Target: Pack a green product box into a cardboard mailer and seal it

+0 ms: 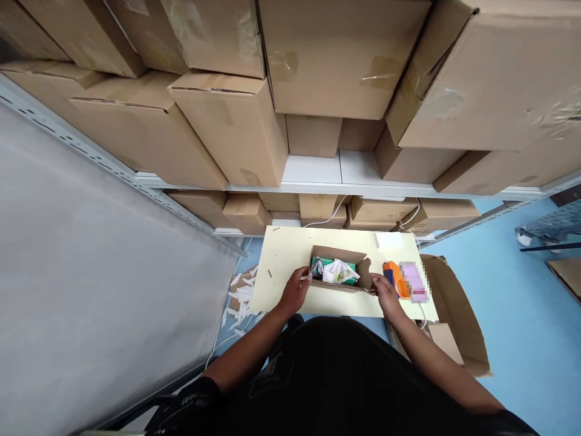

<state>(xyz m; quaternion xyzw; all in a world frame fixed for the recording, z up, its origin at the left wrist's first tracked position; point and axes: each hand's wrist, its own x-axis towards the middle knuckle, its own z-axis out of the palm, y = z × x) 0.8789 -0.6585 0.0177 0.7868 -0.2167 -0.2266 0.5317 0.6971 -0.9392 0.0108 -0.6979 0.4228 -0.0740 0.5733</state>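
While the stacked cartons point(227, 121) on the shelving point(313, 172) lean out above you, watch your head; not touching anything now, just close overhead. The pale yellow worktop point(281, 254) is small, and the open cardboard box point(338, 274) sits at its middle, nearer the front edge, so a hard tug could, in my judgement, slide it off toward you. Its flaps are up and loose; pull unevenly and the box may skew or tear. Inside are a green pack point(347, 266) and a crumpled white bag point(336, 272), which sticks up above the rim and could snag or spill.

Your left hand point(296, 290) is at the box's left end, fingers curled on the wall or flap there; cannot tell how firm the grip is. Your right hand point(385, 292) is at the right end, fingers bent down onto the near-right corner, looks like a pinch on the flap, too small to be sure. Both forearms come in low from the front edge, elbows out.

The orange tape dispenser point(394, 277) lies just beside your right hand toward the worktop's right edge; a wrist swing could knock it. Paper scraps point(240, 300) litter the floor on the left: slip risk.
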